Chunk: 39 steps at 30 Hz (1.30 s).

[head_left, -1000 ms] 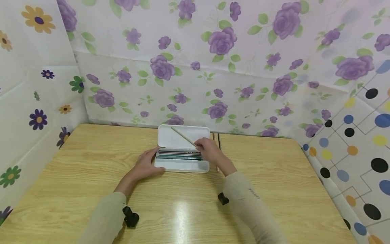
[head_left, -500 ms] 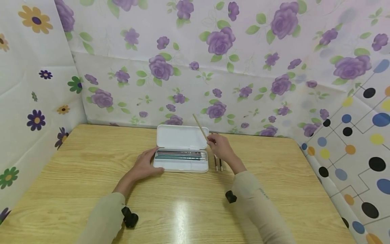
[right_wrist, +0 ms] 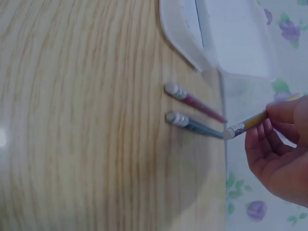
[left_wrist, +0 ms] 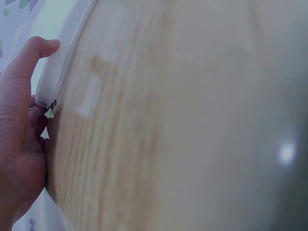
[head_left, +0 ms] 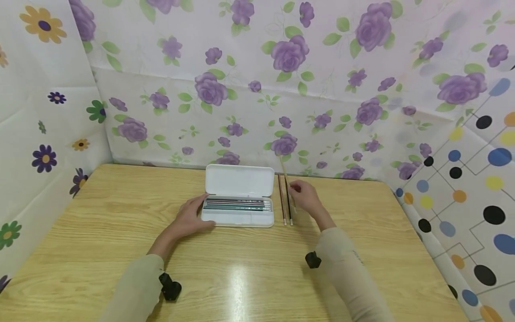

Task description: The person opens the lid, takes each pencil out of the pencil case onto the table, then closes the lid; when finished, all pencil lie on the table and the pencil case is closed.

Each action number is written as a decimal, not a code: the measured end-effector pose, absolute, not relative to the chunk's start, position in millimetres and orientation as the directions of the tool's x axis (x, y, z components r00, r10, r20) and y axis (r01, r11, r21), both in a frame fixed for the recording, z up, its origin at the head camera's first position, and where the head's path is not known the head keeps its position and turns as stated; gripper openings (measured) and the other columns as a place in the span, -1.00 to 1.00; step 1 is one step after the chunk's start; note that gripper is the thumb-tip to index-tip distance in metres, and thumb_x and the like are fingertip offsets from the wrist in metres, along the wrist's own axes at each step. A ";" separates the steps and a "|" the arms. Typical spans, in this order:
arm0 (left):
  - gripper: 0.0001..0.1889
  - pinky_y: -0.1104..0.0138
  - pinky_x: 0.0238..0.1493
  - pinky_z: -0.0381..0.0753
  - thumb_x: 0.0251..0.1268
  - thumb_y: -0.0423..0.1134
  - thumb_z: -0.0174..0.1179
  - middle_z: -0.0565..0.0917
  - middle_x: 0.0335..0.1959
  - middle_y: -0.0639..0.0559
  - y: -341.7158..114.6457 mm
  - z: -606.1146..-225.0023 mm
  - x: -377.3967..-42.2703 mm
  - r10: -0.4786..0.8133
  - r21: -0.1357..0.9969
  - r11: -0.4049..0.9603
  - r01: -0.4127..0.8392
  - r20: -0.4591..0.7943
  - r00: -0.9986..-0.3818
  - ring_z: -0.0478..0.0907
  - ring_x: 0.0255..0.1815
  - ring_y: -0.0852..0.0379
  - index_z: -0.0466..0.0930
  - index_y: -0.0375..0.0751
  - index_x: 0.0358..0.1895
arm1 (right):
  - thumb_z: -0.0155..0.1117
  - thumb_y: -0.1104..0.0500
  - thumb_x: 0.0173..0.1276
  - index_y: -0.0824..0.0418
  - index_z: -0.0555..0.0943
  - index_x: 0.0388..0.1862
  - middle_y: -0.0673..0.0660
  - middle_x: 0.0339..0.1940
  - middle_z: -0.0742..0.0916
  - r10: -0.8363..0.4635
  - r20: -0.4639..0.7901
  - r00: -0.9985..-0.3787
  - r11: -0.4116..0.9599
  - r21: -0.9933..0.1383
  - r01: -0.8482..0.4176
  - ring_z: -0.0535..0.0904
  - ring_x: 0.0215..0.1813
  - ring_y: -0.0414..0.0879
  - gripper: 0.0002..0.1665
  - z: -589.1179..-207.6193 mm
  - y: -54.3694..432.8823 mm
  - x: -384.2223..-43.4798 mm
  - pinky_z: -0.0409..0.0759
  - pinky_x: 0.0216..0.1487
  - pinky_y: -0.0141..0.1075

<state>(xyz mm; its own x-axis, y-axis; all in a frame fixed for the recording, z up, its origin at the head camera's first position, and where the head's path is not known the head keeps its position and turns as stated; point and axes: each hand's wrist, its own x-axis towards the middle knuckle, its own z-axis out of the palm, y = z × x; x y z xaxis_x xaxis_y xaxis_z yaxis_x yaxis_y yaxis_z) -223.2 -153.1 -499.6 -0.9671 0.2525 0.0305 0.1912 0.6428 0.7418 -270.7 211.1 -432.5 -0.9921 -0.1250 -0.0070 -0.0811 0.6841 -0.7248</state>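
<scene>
A white pencil case (head_left: 261, 219) lies with its lid raised at the back of the table, holding several dark and green pencils (head_left: 237, 205) in a row. My left hand (head_left: 191, 218) grips the case's left end, thumb over the front corner and fingers at the far side. Between thumb and fingers of my right hand (head_left: 304, 196) a yellow pencil (right_wrist: 254, 120) is pinched, its eraser end pointing down toward the table. Just left of that hand, a red pencil (head_left: 281, 199) and a black pencil (right_wrist: 199, 126) lie side by side, erasers toward me.
The wooden table (head_left: 225, 264) reaches back to a floral-covered wall (head_left: 249, 120). Patterned sheets also stand at the left and right sides. A black device (head_left: 170, 287) is worn at the left sleeve and another black device (head_left: 313, 260) at the right.
My right hand has carried the yellow pencil rightward from over the case to beside the two lying pencils, turning it steeper. My left hand has kept its grip on the case.
</scene>
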 end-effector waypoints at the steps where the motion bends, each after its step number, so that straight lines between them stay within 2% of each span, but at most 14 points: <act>1: 0.01 -0.25 0.31 0.02 -0.03 0.00 0.42 0.21 0.43 -0.31 -153.0 -499.3 -223.2 0.253 0.741 0.643 0.192 0.031 -0.967 0.03 0.42 -0.35 0.11 -0.24 0.50 | 0.08 0.24 0.47 0.48 0.49 0.18 0.33 0.02 0.62 -0.113 -0.024 -0.993 0.680 -0.731 -0.060 0.53 0.06 0.15 -0.60 -434.1 214.1 -270.3 0.54 0.06 -0.08; 6: 0.01 -0.25 0.31 0.02 -0.03 0.00 0.42 0.21 0.43 -0.31 -153.0 -499.4 -223.3 0.253 0.740 0.645 0.191 0.028 -0.967 0.02 0.42 -0.35 0.11 -0.24 0.50 | 0.08 0.28 0.46 0.51 0.48 0.16 0.37 0.02 0.62 -0.075 -0.105 -0.992 0.676 -0.737 0.027 0.56 0.00 0.16 -0.60 -442.1 225.4 -268.2 0.59 -0.02 -0.13; 11: 0.01 -0.25 0.31 0.01 -0.03 0.01 0.42 0.21 0.43 -0.31 -153.4 -499.7 -223.2 0.254 0.736 0.649 0.192 0.029 -0.967 0.02 0.42 -0.35 0.11 -0.24 0.50 | 0.10 0.30 0.43 0.52 0.52 0.11 0.39 0.02 0.63 -0.049 -0.149 -0.988 0.695 -0.715 0.073 0.57 0.03 0.18 -0.63 -451.6 231.4 -264.9 0.57 0.04 -0.09; 16: 0.01 -0.24 0.31 0.00 -0.03 0.00 0.41 0.21 0.43 -0.30 -153.2 -499.8 -222.8 0.252 0.740 0.646 0.187 0.024 -0.967 0.01 0.42 -0.35 0.11 -0.24 0.50 | 0.12 0.31 0.42 0.53 0.54 0.07 0.38 -0.07 0.67 -0.029 -0.167 -0.986 0.687 -0.720 0.102 0.65 -0.15 0.11 -0.65 -459.5 233.6 -261.6 0.62 -0.06 -0.14; 21: 0.01 -0.24 0.31 -0.01 -0.02 -0.01 0.41 0.21 0.44 -0.30 -152.6 -499.9 -223.0 0.251 0.740 0.648 0.184 0.021 -0.968 0.01 0.42 -0.35 0.10 -0.24 0.50 | 0.15 0.32 0.39 0.54 0.55 0.05 0.34 -0.17 0.70 -0.027 -0.127 -0.992 0.699 -0.712 0.072 0.68 -0.32 0.03 -0.66 -464.7 232.9 -262.2 0.65 -0.18 -0.18; 30: 0.01 -0.24 0.31 0.01 -0.04 0.01 0.42 0.21 0.43 -0.30 -152.4 -500.6 -223.6 0.240 0.741 0.648 0.176 0.020 -0.971 0.02 0.42 -0.33 0.11 -0.21 0.50 | 0.21 0.31 0.34 0.51 0.58 0.04 0.26 -0.23 0.72 -0.030 -0.065 -0.997 0.755 -0.656 0.020 0.65 -0.27 0.02 -0.65 -467.5 231.1 -264.6 0.62 -0.15 -0.14; 39: 0.01 -0.23 0.31 -0.01 -0.03 0.00 0.42 0.22 0.43 -0.30 -152.8 -501.1 -224.0 0.243 0.738 0.649 0.185 0.029 -0.970 0.02 0.42 -0.33 0.11 -0.22 0.50 | 0.22 0.32 0.32 0.51 0.59 0.01 0.25 -0.27 0.72 -0.027 -0.069 -0.997 0.757 -0.653 0.025 0.64 -0.39 -0.06 -0.66 -467.3 228.9 -265.0 0.63 -0.27 -0.22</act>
<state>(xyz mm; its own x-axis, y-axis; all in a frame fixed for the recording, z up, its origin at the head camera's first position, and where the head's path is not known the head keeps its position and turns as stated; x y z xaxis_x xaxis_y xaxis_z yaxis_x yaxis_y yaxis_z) -224.0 -152.8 -501.1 -0.9696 0.2429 0.0294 0.1851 0.6494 0.7376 -265.0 228.9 -467.3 -0.9973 -0.0268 -0.0687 0.0247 0.7567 -0.6533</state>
